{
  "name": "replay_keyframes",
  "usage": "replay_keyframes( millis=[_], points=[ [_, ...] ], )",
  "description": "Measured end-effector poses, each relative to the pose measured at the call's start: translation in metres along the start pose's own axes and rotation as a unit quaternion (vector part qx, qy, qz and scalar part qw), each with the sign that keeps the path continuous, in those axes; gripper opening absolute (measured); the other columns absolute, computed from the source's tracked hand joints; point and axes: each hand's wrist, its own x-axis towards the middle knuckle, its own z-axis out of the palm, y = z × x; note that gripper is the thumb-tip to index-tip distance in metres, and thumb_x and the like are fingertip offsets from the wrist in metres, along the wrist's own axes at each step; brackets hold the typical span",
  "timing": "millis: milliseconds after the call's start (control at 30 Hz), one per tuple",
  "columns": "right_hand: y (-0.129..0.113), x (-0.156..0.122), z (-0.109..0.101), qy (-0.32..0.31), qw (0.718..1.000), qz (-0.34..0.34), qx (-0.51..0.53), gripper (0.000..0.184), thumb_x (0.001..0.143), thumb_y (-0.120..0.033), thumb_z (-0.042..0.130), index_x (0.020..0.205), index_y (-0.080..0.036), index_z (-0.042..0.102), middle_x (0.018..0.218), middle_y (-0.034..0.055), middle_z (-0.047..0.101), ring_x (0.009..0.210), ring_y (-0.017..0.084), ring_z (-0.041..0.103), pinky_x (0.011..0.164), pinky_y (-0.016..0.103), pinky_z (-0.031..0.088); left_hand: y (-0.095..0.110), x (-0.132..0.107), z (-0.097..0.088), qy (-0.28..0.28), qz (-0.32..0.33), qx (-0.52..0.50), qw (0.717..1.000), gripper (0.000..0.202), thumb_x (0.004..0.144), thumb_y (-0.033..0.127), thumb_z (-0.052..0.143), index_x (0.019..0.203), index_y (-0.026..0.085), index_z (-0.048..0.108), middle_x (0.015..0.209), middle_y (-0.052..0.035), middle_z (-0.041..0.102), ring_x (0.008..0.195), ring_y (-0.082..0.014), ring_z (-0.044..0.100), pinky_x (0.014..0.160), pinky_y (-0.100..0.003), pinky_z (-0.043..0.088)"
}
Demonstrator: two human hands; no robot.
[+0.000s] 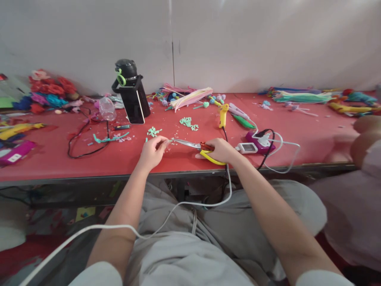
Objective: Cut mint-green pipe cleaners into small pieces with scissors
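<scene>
My right hand (220,151) is wrapped round the handles of a pair of scissors (188,143) with yellow and red grips. The blades point left towards my left hand (154,152), whose thumb and forefinger are pinched together close to the tips. Whatever sits in that pinch is too small to make out. Just beyond my left hand lies a small heap of mint green pieces (153,131). A second heap of green pieces (187,122) rests farther back, with tiny pale scraps strewn around the blades.
A black bottle (143,95) with a phone (132,106) leaning on it stands at the back left. Behind are bundled pipe cleaners (192,98). A yellow glue gun (223,115) and a purple power strip (260,143) with cables are right. Another person's arm (367,135) rests at the right edge.
</scene>
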Motion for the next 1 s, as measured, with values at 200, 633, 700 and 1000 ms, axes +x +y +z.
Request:
replay_keyframes(
  millis=[200,633,700,1000],
  points=[
    [0.0006,0.0015,0.0004,-0.013,1.0,0.012,-0.006,0.068,0.066,-0.086,0.072,0.058,-0.023,0.047,0.059,-0.0008,0.047,0.06,0.015,0.041,0.06,0.033,0.024,0.0022,-0.0002,0.0003,0.003,-0.001,-0.003,1.0,0.025,0.096,0.041,0.058,0.086,0.021,0.067,0.068,0.0,0.064,0.062,-0.0152,0.056,0.064,-0.029,0.044],
    [-0.0021,-0.0011,-0.0008,0.003,1.0,0.005,0.001,0.065,0.069,-0.083,0.07,0.061,-0.023,0.046,0.06,-0.0009,0.05,0.059,0.014,0.041,0.059,0.032,0.025,0.0051,-0.0009,0.0,-0.003,-0.01,-0.02,1.0,0.026,0.096,0.043,0.058,0.084,0.021,0.065,0.065,0.0012,0.059,0.06,-0.015,0.054,0.062,-0.029,0.041],
    [-0.0026,-0.0022,-0.0011,0.001,1.0,0.005,0.001,0.065,0.069,-0.082,0.071,0.062,-0.023,0.046,0.062,-0.0009,0.051,0.059,0.014,0.042,0.059,0.032,0.026,0.0057,-0.0006,-0.0003,-0.002,-0.012,-0.019,1.0,0.027,0.096,0.044,0.057,0.084,0.021,0.065,0.065,0.0012,0.059,0.061,-0.0152,0.054,0.064,-0.03,0.041],
    [-0.0037,-0.0015,-0.003,-0.006,1.0,0.006,-0.004,0.066,0.068,-0.085,0.068,0.062,-0.023,0.043,0.062,-0.0002,0.051,0.059,0.014,0.043,0.058,0.031,0.027,0.0075,-0.001,-0.0005,-0.008,-0.025,-0.005,1.0,0.027,0.096,0.041,0.055,0.082,0.02,0.064,0.063,0.0021,0.055,0.061,-0.0146,0.051,0.063,-0.029,0.039]
  ],
)
